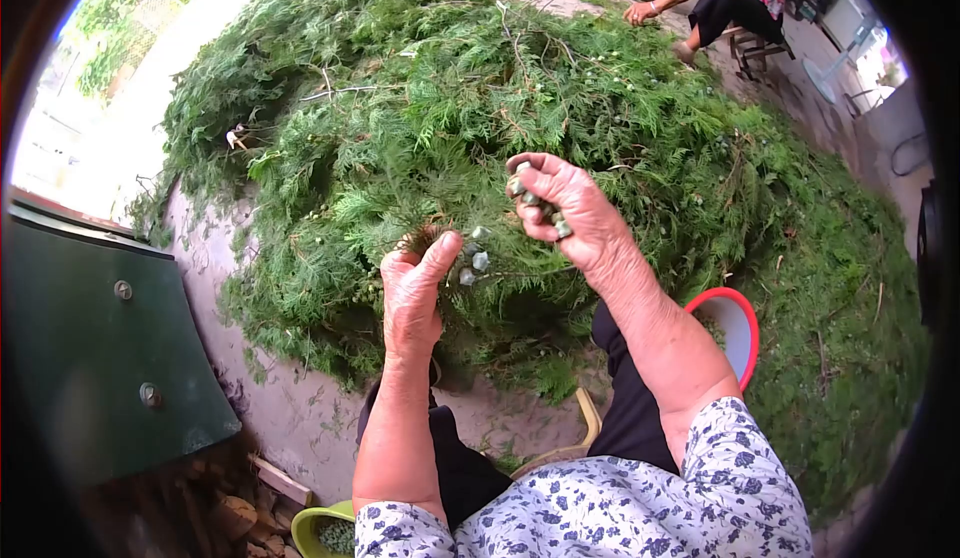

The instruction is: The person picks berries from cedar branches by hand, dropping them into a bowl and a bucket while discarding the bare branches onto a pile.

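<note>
My left hand (415,293) is closed around a green conifer sprig, its needles showing above the thumb. Just right of that thumb, a few pale blue-green cones (480,259) hang on the sprig. Higher and to the right, my right hand (565,208) is curled around several small green cones (530,198), which show between the fingers and palm. Behind both hands spreads a large heap of cut conifer branches (430,108). How the sprig's stem runs inside my left fist is hidden.
A red-rimmed basin (755,343) stands by my right forearm. At bottom left, a yellow-green bucket (305,533) holds picked cones. A dark green panel (120,358) is on the left. Another person (735,3) sits on a low stool at the back right, one hand at the heap.
</note>
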The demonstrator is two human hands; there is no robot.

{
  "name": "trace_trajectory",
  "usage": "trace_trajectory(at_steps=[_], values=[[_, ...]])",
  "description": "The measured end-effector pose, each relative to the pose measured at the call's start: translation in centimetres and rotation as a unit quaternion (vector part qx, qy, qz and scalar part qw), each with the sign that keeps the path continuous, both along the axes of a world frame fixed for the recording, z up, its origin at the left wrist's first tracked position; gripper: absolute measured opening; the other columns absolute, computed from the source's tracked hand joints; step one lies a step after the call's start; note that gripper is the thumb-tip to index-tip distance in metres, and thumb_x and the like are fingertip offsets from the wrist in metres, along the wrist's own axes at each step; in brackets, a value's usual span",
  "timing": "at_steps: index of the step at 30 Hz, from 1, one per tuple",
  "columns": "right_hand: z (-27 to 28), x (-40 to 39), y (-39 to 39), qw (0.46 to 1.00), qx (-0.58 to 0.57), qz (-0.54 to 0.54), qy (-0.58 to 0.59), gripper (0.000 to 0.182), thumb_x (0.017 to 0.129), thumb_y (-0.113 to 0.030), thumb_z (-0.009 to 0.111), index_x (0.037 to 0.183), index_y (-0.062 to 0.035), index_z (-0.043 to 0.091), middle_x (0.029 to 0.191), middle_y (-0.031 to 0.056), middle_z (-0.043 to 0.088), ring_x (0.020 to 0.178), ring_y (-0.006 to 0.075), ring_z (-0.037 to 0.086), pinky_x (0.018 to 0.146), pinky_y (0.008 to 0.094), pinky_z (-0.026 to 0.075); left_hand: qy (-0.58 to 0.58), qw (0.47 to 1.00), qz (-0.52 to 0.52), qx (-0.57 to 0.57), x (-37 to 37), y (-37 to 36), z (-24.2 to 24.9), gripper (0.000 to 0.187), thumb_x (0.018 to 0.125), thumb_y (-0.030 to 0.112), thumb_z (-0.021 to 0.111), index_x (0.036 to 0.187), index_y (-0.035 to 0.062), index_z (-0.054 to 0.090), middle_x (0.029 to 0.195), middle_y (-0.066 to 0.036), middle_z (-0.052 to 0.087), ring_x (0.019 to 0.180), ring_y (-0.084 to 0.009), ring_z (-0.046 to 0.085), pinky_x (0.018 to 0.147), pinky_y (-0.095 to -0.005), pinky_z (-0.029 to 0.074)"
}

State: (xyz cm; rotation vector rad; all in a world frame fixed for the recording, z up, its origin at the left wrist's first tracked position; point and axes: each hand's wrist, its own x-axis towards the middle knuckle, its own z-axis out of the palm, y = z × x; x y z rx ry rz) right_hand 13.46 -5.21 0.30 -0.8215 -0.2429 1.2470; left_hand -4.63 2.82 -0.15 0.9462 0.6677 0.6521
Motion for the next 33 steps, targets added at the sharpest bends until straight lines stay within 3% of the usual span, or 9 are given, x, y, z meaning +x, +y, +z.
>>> trace_trajectory(at_steps=[8, 15, 20, 22, 26, 28, 30, 32, 33], values=[[-1.2, 8.9, -9.6, 0.984, -0.104, -0.076, -0.123, 0.032, 0.085, -0.012, 0.057, 0.113, 0.0008, 0.046, 0.082, 0.0062, 0.054, 0.057, 0.0074, 0.05, 0.035, 0.0155, 0.033, 0.006, 0.987, 0.059, -0.15, 0.3, 0.1, 0.3, 0.02, 0.072, -0.002, 0.063, 0.09, 0.0028, 0.061, 0.085, -0.005, 0.063, 0.075, -0.0165, 0.061, 0.069, -0.0305, 0.05], [-15.6, 12.1, -33.7, 0.878, -0.411, -0.198, -0.143, 0.04, 0.084, -0.016, 0.056, 0.121, -0.0047, 0.046, 0.081, 0.005, 0.056, 0.057, 0.012, 0.051, 0.038, 0.0216, 0.038, -0.013, 0.984, 0.09, -0.152, 0.4, 0.0, -0.6, 0.023, 0.074, -0.002, 0.063, 0.096, 0.0019, 0.06, 0.088, -0.008, 0.064, 0.077, -0.0177, 0.062, 0.07, -0.031, 0.052], [-19.8, 13.4, -47.2, 0.724, -0.626, -0.217, -0.193, 0.029, 0.081, -0.019, 0.059, 0.108, -0.0097, 0.058, 0.085, 0.0069, 0.058, 0.061, 0.0195, 0.056, 0.047, 0.0315, 0.048, -0.008, 0.979, 0.093, -0.181, 0.9, -0.6, -0.1, 0.02, 0.076, -0.001, 0.064, 0.096, 0.0002, 0.06, 0.086, -0.008, 0.065, 0.073, -0.0175, 0.064, 0.066, -0.0305, 0.053], [-23.6, 16.3, -52.4, 0.514, -0.728, -0.026, -0.452, 0.021, 0.08, -0.02, 0.06, 0.096, -0.0067, 0.063, 0.081, 0.0108, 0.06, 0.069, 0.0227, 0.061, 0.051, 0.0384, 0.05, -0.022, 0.982, 0.094, -0.164, 1.2, -0.7, -0.3, 0.02, 0.075, -0.002, 0.064, 0.095, 0.0005, 0.06, 0.086, -0.008, 0.065, 0.072, -0.0173, 0.064, 0.066, -0.0303, 0.054], [-15.1, 13.4, -42.9, 0.632, -0.666, -0.31, -0.245, 0.02, 0.08, -0.019, 0.059, 0.089, -0.0028, 0.064, 0.077, 0.0138, 0.062, 0.074, 0.0239, 0.063, 0.062, 0.0417, 0.05, -0.034, 0.985, 0.092, -0.144, 1.1, -0.7, -0.7, 0.023, 0.073, -0.003, 0.066, 0.094, 0.003, 0.058, 0.088, -0.007, 0.064, 0.077, -0.0176, 0.063, 0.071, -0.0307, 0.052], [-12.3, 13.1, -38.7, 0.559, -0.681, -0.129, -0.455, 0.024, 0.081, -0.02, 0.057, 0.092, 0.0009, 0.062, 0.083, 0.0159, 0.063, 0.074, 0.0265, 0.064, 0.065, 0.0385, 0.051, -0.04, 0.986, 0.098, -0.129, 1.2, -0.9, -0.7, 0.023, 0.073, -0.003, 0.066, 0.093, 0.0035, 0.058, 0.088, -0.007, 0.064, 0.077, -0.0174, 0.063, 0.071, -0.0305, 0.052], [-11.7, 13.5, -34.3, 0.51, -0.501, -0.143, -0.684, 0.025, 0.08, -0.019, 0.058, 0.093, 0.0013, 0.062, 0.085, 0.0138, 0.063, 0.082, 0.0241, 0.062, 0.07, 0.0349, 0.048, -0.041, 0.991, 0.112, -0.059, 1.1, -1.0, -0.7, 0.023, 0.073, -0.005, 0.067, 0.093, 0.004, 0.059, 0.088, -0.007, 0.064, 0.077, -0.0165, 0.063, 0.072, -0.0298, 0.051], [-4.7, 9.4, -23.6, 0.634, -0.346, -0.174, -0.67, 0.022, 0.079, -0.014, 0.059, 0.096, -0.0006, 0.063, 0.086, 0.0107, 0.064, 0.081, 0.0197, 0.061, 0.071, 0.0286, 0.047, -0.035, 0.992, 0.11, -0.043, 1.1, -1.3, -0.5, 0.024, 0.072, -0.005, 0.067, 0.093, 0.0038, 0.059, 0.088, -0.007, 0.064, 0.077, -0.0161, 0.062, 0.072, -0.0294, 0.051], [0.0, 5.8, -18.0, 0.782, -0.331, -0.172, -0.5, 0.02, 0.08, -0.012, 0.058, 0.096, -0.0015, 0.064, 0.087, 0.0086, 0.064, 0.076, 0.0148, 0.062, 0.067, 0.025, 0.047, -0.032, 0.993, 0.109, -0.026, 1.2, -1.4, -0.4, 0.026, 0.071, -0.006, 0.067, 0.094, 0.0036, 0.059, 0.089, -0.006, 0.063, 0.077, -0.0156, 0.062, 0.073, -0.029, 0.051]])
